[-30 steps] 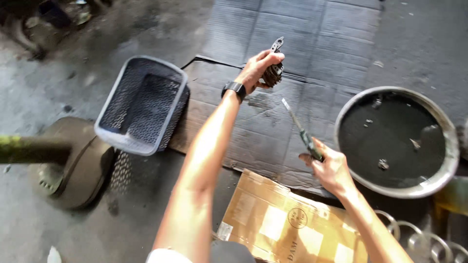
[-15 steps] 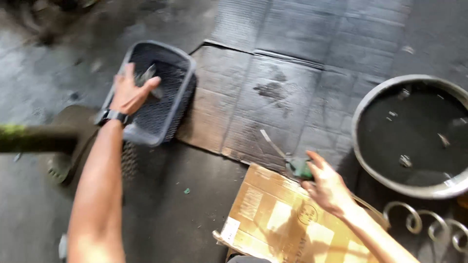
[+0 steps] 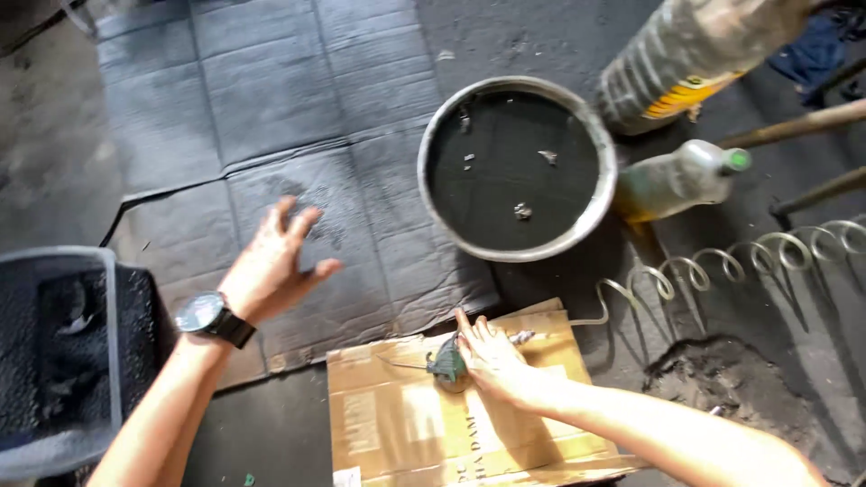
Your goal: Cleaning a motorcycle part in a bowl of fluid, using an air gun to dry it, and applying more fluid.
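the right hand point(image 3: 494, 359) is covering most of the green-handled tool point(image 3: 446, 365), hiding how it is gripped. the grey basket point(image 3: 54, 361) is running off the left edge, its contents blurring. the large bottle point(image 3: 695, 54) is getting cut off at the top.

Hard daylight falls from the upper right, bleaching the plastic bottle point(image 3: 678, 178) and the forearms. The dark liquid in the round metal basin point(image 3: 517, 252) swallows light and gives no glare. Short shadows sit under the left hand point(image 3: 271, 263). Its fingers point(image 3: 281, 213) smear with motion blur; the edges of the view are soft.
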